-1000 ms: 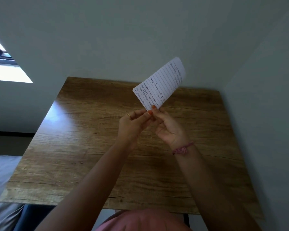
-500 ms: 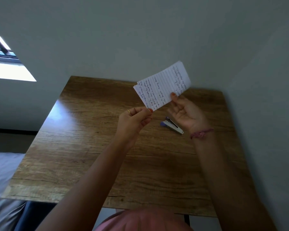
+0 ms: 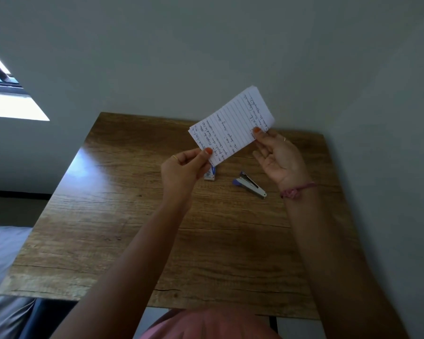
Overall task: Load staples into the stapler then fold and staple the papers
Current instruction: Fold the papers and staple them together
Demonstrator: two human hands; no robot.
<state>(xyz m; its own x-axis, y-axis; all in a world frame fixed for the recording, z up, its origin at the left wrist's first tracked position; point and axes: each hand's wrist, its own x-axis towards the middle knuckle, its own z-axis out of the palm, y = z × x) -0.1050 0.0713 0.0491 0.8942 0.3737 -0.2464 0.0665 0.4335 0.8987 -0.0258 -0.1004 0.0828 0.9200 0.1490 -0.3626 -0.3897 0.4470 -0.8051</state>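
A folded sheet of lined, handwritten paper (image 3: 233, 123) is held up in the air above the wooden table (image 3: 137, 231). My left hand (image 3: 181, 170) pinches its lower left corner. My right hand (image 3: 279, 157) pinches its lower right edge with the thumb on the front, the other fingers behind. A small blue and silver stapler (image 3: 251, 185) lies on the table below my right hand. A small white and blue staple box (image 3: 211, 172) lies beside my left hand, partly hidden by it.
The table stands against a grey wall at the back and right. A bright window (image 3: 3, 94) is at the far left. A grey bed surface (image 3: 0, 260) lies to the left of the table.
My hands have moved apart along the paper's lower edge, the right one sliding to the right. The stapler and the staple box have come into view beneath them.
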